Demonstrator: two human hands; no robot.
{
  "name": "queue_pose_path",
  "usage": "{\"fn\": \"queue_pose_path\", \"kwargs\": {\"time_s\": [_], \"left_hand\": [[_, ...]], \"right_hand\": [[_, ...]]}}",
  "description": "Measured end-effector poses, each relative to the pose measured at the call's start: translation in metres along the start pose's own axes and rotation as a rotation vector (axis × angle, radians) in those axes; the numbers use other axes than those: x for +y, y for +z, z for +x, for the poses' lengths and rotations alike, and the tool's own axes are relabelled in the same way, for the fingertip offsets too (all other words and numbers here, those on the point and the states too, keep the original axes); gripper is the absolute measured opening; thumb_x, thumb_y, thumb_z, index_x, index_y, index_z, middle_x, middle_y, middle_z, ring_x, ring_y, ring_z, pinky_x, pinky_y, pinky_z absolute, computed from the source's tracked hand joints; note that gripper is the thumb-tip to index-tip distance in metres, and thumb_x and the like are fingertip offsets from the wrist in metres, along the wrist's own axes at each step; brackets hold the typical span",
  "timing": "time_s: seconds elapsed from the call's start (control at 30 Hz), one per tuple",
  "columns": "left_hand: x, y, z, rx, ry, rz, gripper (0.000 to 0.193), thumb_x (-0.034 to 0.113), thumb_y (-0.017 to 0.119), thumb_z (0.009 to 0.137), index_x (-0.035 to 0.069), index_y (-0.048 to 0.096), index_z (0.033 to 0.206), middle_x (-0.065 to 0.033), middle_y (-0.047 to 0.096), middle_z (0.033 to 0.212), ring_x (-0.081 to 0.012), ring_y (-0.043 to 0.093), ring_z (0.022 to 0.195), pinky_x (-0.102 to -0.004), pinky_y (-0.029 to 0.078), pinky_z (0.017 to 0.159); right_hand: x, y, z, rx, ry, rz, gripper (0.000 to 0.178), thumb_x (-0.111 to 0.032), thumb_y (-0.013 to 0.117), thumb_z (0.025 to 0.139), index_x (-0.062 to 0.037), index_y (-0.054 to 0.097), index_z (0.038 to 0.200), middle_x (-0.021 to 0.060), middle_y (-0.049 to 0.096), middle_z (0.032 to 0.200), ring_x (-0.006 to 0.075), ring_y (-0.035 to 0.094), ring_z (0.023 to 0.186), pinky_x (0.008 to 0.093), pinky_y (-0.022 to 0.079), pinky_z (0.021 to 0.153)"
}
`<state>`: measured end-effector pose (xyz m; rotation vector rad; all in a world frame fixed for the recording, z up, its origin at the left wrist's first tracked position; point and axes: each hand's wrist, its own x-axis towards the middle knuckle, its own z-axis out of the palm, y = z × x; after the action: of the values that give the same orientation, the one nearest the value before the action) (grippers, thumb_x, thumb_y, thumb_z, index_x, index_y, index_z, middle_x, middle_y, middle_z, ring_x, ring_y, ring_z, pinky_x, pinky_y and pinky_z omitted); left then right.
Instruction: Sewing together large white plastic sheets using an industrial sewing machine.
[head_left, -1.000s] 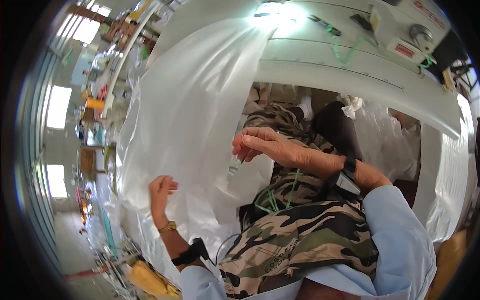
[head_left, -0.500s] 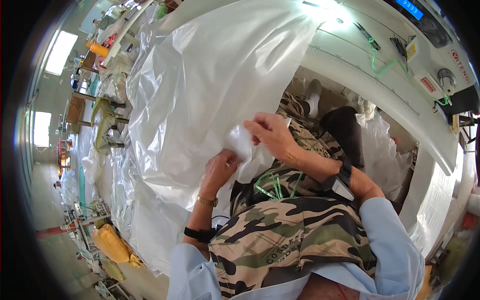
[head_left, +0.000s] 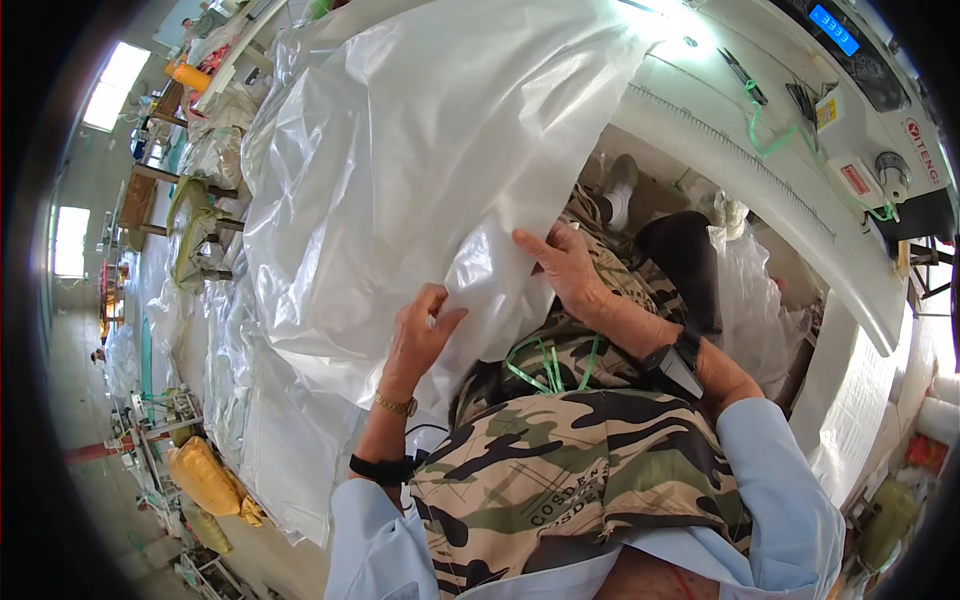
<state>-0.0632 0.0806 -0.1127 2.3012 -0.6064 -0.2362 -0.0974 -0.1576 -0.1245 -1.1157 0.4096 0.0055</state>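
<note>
A large sheet of glossy, translucent white plastic film (head_left: 400,170) drapes from the worktop down over my lap. My left hand (head_left: 420,338) is at its near left part, thumb apart from half-curled fingers. A small pale patch shows between these fingers, and I cannot make out whether it is film. Beside the film's right edge is my right hand (head_left: 568,268), its thumb side stretched out over the sheet, the other fingers loosely bent. A shiny crumpled fold (head_left: 480,262) lies in the film between the hands. Green strips (head_left: 545,366) rest on my camouflage apron (head_left: 590,450).
A white sewing machine (head_left: 850,150) with a lit blue display stands at the right of the worktop (head_left: 700,130). Small snips (head_left: 740,75) and green thread (head_left: 765,148) lie there. Crumpled clear plastic (head_left: 755,295) hangs below the worktop. Yellow bundles (head_left: 208,478) sit at far left.
Both hands have moved apart, the left up and leftward, the right slightly to the right. The part of the film that was bunched between them now lies flatter.
</note>
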Motion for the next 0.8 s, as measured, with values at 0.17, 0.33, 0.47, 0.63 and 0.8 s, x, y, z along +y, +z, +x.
{"fn": "queue_pose_path", "kwargs": {"time_s": [0.17, 0.33, 0.47, 0.63, 0.8], "left_hand": [[0.035, -0.02, 0.003, -0.447, -0.062, -0.416, 0.019, 0.013, 0.066, 0.088, 0.0, 0.057, 0.078, -0.0077, 0.057, 0.062, -0.0163, 0.054, 0.055, -0.0278, 0.044, 0.056], [-0.008, 0.024, 0.027, -0.187, -0.22, -0.476, 0.026, 0.023, 0.06, 0.093, -0.001, 0.063, 0.082, -0.0097, 0.062, 0.067, -0.0172, 0.06, 0.061, -0.0295, 0.047, 0.06], [-0.012, 0.042, 0.062, -0.288, -0.212, 0.091, 0.048, 0.043, 0.055, 0.092, -0.003, 0.066, 0.103, -0.0166, 0.068, 0.098, -0.0243, 0.065, 0.089, -0.0364, 0.049, 0.079], [-0.072, 0.09, 0.088, -0.22, -0.435, -0.348, 0.074, 0.057, 0.059, 0.084, -0.007, 0.058, 0.122, -0.0218, 0.06, 0.126, -0.0303, 0.059, 0.115, -0.0394, 0.044, 0.097], [-0.048, 0.093, 0.102, -0.398, -0.433, -0.181, 0.064, 0.056, 0.064, 0.079, -0.003, 0.068, 0.105, -0.0166, 0.068, 0.095, -0.0284, 0.064, 0.092, -0.0371, 0.048, 0.085]], "right_hand": [[-0.049, -0.006, -0.024, -0.337, -0.249, -0.134, 0.02, -0.02, 0.066, 0.092, -0.0009, 0.066, 0.1, -0.0008, 0.066, 0.083, 0.005, 0.057, 0.074, 0.0231, 0.047, 0.064], [-0.089, -0.038, -0.075, -0.283, -0.257, 0.012, 0.023, -0.007, 0.065, 0.086, -0.0005, 0.066, 0.108, 0.0032, 0.068, 0.098, 0.0111, 0.062, 0.09, 0.0268, 0.049, 0.081], [-0.057, -0.083, -0.087, -0.136, -0.213, 0.288, 0.027, -0.002, 0.062, 0.084, -0.0006, 0.065, 0.111, 0.0072, 0.069, 0.104, 0.0161, 0.065, 0.096, 0.0309, 0.051, 0.087], [-0.05, -0.081, -0.094, 0.071, -0.254, 0.294, 0.046, -0.015, 0.059, 0.087, 0.0012, 0.05, 0.129, 0.0151, 0.061, 0.122, 0.0273, 0.062, 0.109, 0.0422, 0.052, 0.093], [-0.049, -0.086, -0.091, 0.273, -0.208, 0.288, 0.043, -0.024, 0.056, 0.093, 0.0041, 0.052, 0.126, 0.0153, 0.064, 0.115, 0.0252, 0.066, 0.098, 0.0394, 0.056, 0.085]]}}
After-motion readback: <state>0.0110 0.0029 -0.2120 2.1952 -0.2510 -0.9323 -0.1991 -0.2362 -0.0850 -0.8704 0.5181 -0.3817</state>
